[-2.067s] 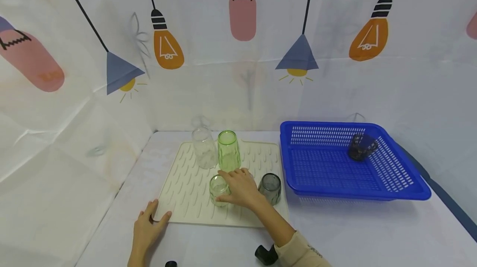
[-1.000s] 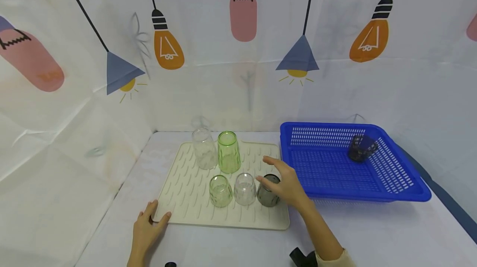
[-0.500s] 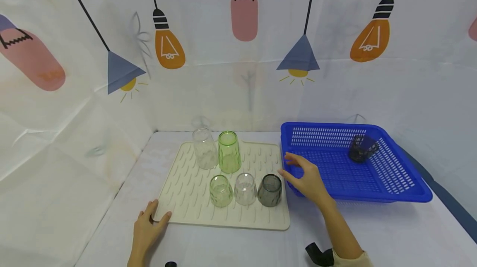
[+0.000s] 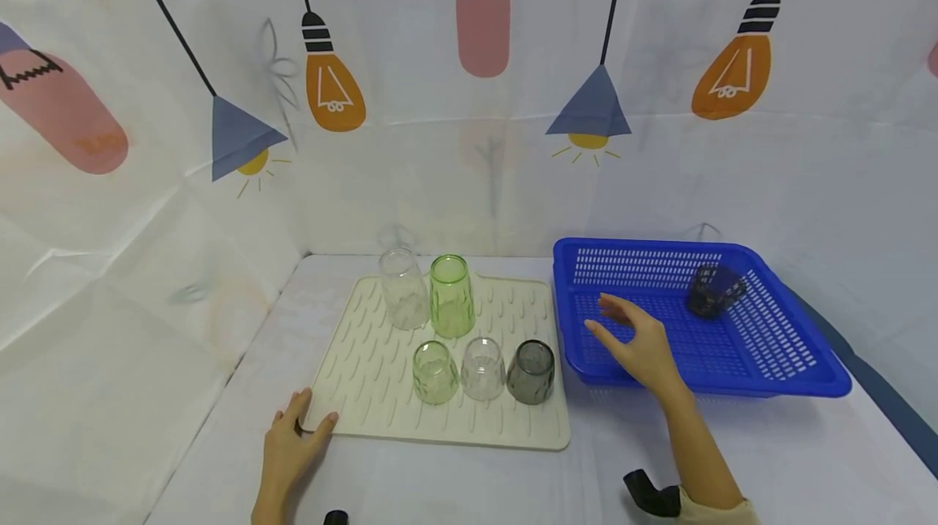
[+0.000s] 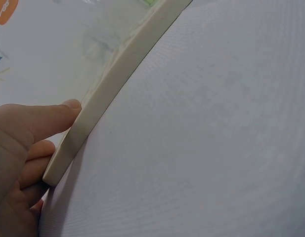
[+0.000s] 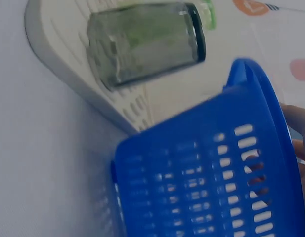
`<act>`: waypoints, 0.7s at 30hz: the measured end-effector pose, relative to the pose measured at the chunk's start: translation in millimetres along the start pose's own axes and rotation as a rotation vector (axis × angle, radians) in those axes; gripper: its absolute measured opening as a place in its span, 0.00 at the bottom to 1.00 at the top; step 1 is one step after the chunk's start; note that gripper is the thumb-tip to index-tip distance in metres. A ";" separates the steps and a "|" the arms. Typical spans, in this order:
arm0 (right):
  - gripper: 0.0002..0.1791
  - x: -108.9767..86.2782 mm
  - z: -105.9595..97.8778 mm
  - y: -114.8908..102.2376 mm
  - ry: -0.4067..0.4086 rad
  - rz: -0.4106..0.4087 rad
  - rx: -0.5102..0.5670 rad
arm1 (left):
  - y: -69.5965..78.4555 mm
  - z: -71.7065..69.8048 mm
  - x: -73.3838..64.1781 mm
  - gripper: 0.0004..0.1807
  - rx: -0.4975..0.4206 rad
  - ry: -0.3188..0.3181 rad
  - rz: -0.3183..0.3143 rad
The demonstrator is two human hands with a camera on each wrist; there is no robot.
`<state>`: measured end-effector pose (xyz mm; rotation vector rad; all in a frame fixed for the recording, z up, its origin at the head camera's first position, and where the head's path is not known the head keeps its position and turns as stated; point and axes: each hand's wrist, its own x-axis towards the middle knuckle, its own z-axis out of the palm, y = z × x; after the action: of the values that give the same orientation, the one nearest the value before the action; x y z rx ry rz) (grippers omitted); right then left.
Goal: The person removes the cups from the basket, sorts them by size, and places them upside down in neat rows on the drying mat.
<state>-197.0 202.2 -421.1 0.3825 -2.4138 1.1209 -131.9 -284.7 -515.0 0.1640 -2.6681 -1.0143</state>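
Note:
At its near left corner, the cream drying mat [image 4: 366,395] is held by my left hand [image 4: 288,450]; in the left wrist view the thumb meets one edge and fingers bend round the corner [image 5: 68,143]. My right hand [image 4: 648,350] hovers over the near side of the blue basket [image 4: 696,385], holding nothing, thumb and fingers apart. On the mat's front row stand a short green glass [image 4: 436,374], a short clear glass [image 4: 484,370] and a short grey glass [image 4: 531,373]. Behind them are a tall clear glass [image 4: 405,290] and a tall green glass [image 4: 451,297].
A dark glass [image 4: 713,291] lies tilted inside the basket, towards its right end. The basket stands close to the mat's right edge. A patterned white curtain [image 4: 410,183] hangs behind the white table [image 4: 454,484]. A black wrist device [image 4: 652,496] sits by the right sleeve.
My right hand has let go of the short clear glass in the front row and moved right, past the grey glass, to over the basket. My left hand stays at the mat's corner.

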 end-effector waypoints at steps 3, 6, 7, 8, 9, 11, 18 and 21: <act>0.25 0.9 -9.3 5.3 0.012 0.034 -0.024 | 0.6 0.0 0.2 0.35 0.002 -0.001 -0.007; 0.25 1.8 -18.6 12.7 0.028 0.070 -0.048 | 1.1 0.2 0.0 0.35 0.002 0.003 -0.009; 0.26 2.3 -21.5 15.2 0.036 0.079 -0.054 | 1.2 0.6 0.1 0.35 -0.003 0.007 -0.011; 0.26 2.7 -24.3 17.9 0.043 0.087 -0.063 | 1.1 1.0 0.3 0.36 -0.004 0.009 -0.011; 0.26 3.2 -27.2 20.4 0.050 0.094 -0.069 | 1.2 1.2 0.2 0.36 -0.010 0.013 -0.012; 0.27 4.4 -32.4 25.7 0.057 0.109 -0.093 | 1.3 1.9 0.1 0.36 -0.005 0.023 -0.006; 0.28 9.6 -48.7 39.2 0.078 0.146 -0.125 | 2.6 -0.6 -0.6 0.35 -0.018 0.010 -0.003; 0.29 13.0 -55.5 45.2 0.112 0.161 -0.158 | 4.3 -2.2 -0.6 0.35 -0.003 -0.009 -0.014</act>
<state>-211.9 272.9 -412.2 0.0736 -2.4463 0.9802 -130.7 -282.8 -510.7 0.1777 -2.6771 -1.0256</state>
